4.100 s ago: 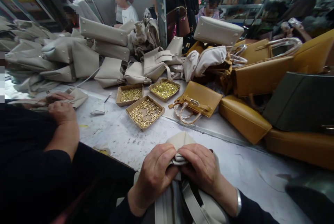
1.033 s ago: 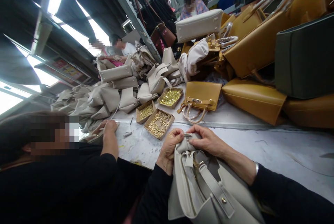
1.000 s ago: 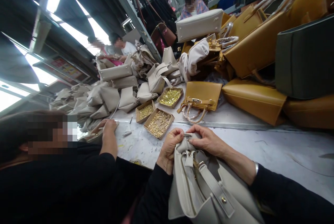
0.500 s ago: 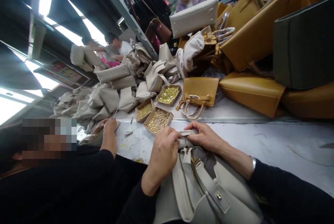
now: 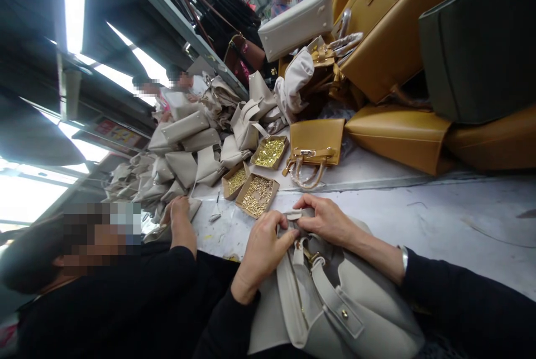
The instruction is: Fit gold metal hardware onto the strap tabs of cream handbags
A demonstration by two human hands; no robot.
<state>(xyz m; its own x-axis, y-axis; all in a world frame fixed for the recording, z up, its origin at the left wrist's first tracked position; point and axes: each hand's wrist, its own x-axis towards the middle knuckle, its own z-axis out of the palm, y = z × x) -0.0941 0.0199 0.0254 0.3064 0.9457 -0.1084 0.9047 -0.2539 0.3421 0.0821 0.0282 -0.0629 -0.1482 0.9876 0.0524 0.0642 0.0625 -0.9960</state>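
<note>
A pale beige handbag (image 5: 377,297) with a zip and gold-coloured hardware lies in front of me, partly on the table. Its far end has a small light strap tab (image 5: 294,215) pinched between my two hands. My left hand (image 5: 268,247) closes on the tab's left side, thumb against curled fingers. From the right, my right hand (image 5: 324,222) grips the same part, index finger and thumb bent around it. The bag's strap with a gold stud (image 5: 344,314) lies below my hands. What the fingertips press on underneath is partly hidden.
Just beyond my hands stand cardboard trays of small gold hardware (image 5: 256,196). A mustard handbag (image 5: 316,138) lies behind them. More mustard bags (image 5: 397,135) pile up at right, beige bags (image 5: 184,163) at left. A co-worker (image 5: 125,292) sits close on my left.
The view has shifted slightly, so the bags and trays sit a little differently in it. My left thumb now stretches further right across the tab. Both hands keep their hold on the bag.
</note>
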